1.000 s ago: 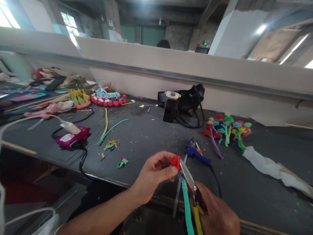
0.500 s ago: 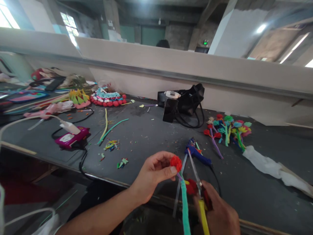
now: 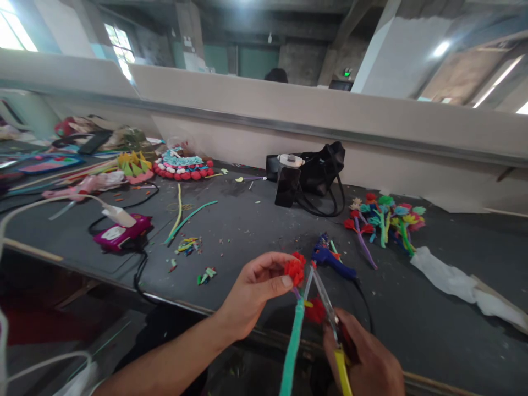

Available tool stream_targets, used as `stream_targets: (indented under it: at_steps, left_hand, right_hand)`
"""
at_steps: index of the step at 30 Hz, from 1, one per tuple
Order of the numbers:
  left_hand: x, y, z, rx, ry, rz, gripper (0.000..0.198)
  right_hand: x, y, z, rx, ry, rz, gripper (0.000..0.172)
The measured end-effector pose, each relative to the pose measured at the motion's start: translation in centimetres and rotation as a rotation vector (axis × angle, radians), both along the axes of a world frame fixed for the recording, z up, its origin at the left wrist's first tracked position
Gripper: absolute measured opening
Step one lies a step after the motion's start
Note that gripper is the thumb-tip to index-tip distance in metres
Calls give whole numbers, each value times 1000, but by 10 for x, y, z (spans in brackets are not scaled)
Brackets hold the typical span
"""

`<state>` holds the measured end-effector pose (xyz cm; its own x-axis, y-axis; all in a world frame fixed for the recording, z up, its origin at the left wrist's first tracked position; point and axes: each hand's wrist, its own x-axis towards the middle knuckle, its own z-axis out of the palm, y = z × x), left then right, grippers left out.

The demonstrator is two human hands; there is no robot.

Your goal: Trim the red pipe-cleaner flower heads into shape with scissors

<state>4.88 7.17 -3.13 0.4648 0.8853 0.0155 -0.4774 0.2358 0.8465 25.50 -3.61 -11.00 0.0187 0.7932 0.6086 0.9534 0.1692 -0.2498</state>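
Observation:
My left hand (image 3: 253,297) pinches a red fluffy flower (image 3: 294,270) between thumb and fingers. A purple stem piece and a green fuzzy stem (image 3: 292,346) run down from it. Close to my right hand, a second red flower (image 3: 315,311) is blurred, with a bit of yellow beside it. My right hand (image 3: 367,357) is closed on scissors (image 3: 341,366) with a yellow handle, blades pointing up and left. A blue glue gun (image 3: 336,264) lies just beyond the blade tips, and a clear stick passes between my hands.
Coloured fuzzy flowers (image 3: 383,214) and a white-wrapped bundle (image 3: 443,275) lie on the right. A black bag (image 3: 322,170) stands at the back behind a dark cup. Leftward are coloured scraps (image 3: 188,245), green and yellow stems (image 3: 192,214), and a purple power strip (image 3: 124,232) with cables.
The red flower in my left hand has turned and shifted slightly left; its green stem now slants down-left. The scissors' tips have moved slightly down and left.

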Motion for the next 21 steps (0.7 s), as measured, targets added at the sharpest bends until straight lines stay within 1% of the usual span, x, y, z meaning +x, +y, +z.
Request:
stream_targets:
  at_steps: [3,7,10,11,12,13,15,17,19,21]
  left_hand:
    - [0,0,-1,30,-9,24,25]
    - [1,0,-4,40,-37,30,24]
    - [1,1,-4,73,-53,43,25]
    - [1,2,-3,85,-50,47,26]
    - [0,2,-3,93,-37,51,26]
    - [0,2,-2,102,-18,56,27]
    - [-1,3,-1,139,40,81,29]
    - [-2,4,0,208,123,139,30]
    - [-3,4,0,287,210,224,29]
    - [-2,4,-1,331,239,297,30]
  right_hand:
    - [0,0,3,18,14,1,28]
    - [6,-1,4,54,-29,107,29]
    - [5,0,5,58,31,102,32]
    - [2,1,7,49,73,67,32]
    - [-2,3,10,17,100,72,31]
    - [-7,4,13,-11,152,25,29]
    - [-16,4,20,23,237,-126,33]
    - [-22,1,26,78,211,-241,36]
    - [-24,-3,28,162,117,-272,26]
    - [-23,-7,26,245,38,-210,15]
